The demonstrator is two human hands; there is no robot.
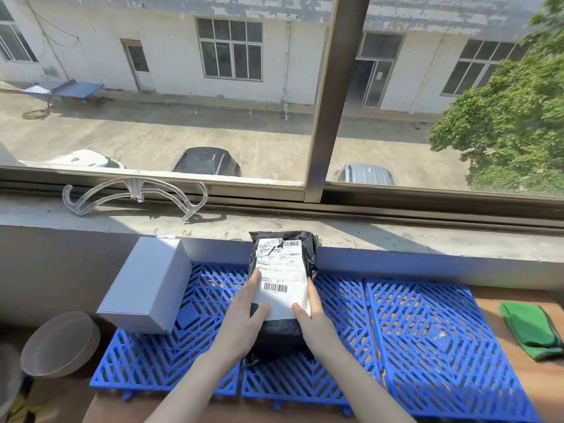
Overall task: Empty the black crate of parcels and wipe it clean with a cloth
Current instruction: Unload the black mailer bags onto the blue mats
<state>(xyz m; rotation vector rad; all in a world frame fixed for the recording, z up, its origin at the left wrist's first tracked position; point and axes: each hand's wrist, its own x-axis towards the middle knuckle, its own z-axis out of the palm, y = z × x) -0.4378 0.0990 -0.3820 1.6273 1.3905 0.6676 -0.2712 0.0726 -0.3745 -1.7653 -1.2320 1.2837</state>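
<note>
A black plastic parcel (282,264) with a white shipping label lies on the blue lattice mat (427,325), its far end against the wall below the window sill. My left hand (244,315) grips its left side with the thumb on the label. My right hand (314,319) grips its right side the same way. A white box (146,285) stands on the mat's left part. A folded green cloth (531,331) lies on the wooden table at the right. The black crate is not in view.
A round grey-brown lid or bowl (61,343) sits at the left beside the mat. A clear plastic hanger (134,193) lies on the concrete window sill (335,230). The window frame rises behind it. Wooden table surface (543,386) shows at the right.
</note>
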